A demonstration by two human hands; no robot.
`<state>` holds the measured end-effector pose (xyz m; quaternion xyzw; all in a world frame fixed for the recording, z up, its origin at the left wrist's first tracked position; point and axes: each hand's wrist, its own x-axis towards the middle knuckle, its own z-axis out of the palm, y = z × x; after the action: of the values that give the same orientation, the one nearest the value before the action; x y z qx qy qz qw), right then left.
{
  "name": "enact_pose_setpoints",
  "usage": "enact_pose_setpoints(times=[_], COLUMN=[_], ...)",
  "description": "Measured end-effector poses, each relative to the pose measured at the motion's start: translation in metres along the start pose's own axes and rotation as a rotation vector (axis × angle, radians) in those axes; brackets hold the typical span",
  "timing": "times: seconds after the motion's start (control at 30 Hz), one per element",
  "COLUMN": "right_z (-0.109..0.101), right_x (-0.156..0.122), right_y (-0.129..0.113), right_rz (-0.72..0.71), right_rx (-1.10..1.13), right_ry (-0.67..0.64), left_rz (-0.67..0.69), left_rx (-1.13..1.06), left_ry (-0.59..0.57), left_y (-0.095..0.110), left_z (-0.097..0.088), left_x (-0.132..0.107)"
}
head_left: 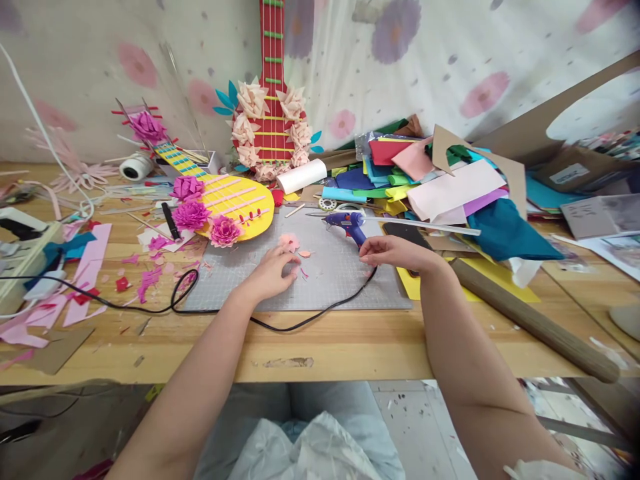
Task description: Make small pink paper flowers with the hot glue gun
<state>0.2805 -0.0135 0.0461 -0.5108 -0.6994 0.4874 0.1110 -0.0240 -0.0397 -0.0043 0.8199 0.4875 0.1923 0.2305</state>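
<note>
My left hand (273, 272) rests on the grey cutting mat (330, 287), thumb and fingers apart. Just beyond its fingertips sits a small pale pink paper flower (289, 241); whether they touch cannot be made out. A loose peach petal (305, 254) and a thin pink scrap lie beside it. My right hand (383, 252) pinches the lower end of the handle of a blue glue gun (353, 229). A long white glue stick (425, 225) juts out from the gun's back toward the right. Its black cord (320, 315) loops across the mat's front edge to the left.
Behind the mat lies a yellow paper guitar (245, 223) with magenta flowers; a red one (273, 133) leans on the wall. Coloured paper sheets (390, 167) pile up at right, near a dark phone (407, 240) and cardboard tube (530, 317). Pink scraps (150, 283) and a power strip (27, 247) lie left.
</note>
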Motion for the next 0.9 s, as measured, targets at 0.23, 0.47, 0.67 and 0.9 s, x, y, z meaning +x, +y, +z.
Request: enact_pose_setpoints(times=[0.23,0.47,0.67,0.9], right_z=[0.01,0.067,0.104,0.118], right_x=[0.002,0.039,0.052,0.066], right_y=[-0.006,-0.023,-0.042,-0.044], right_rz=[-0.029,-0.291,-0.334,-0.187], right_rx=[0.045,-0.1,-0.365,-0.005], right_ry=[-0.106,0.28,0.328,0.295], left_rz=[0.041,-0.078,-0.237,-0.16], left_rx=[-0.075,-0.208,-0.207,-0.202], left_ry=[0.022,0.031,0.179,0.105], left_y=[-0.001,0.003,0.005,-0.001], left_z=[0.002,-0.001,-0.004,-0.004], left_x=[0.002,0.003,0.005,0.003])
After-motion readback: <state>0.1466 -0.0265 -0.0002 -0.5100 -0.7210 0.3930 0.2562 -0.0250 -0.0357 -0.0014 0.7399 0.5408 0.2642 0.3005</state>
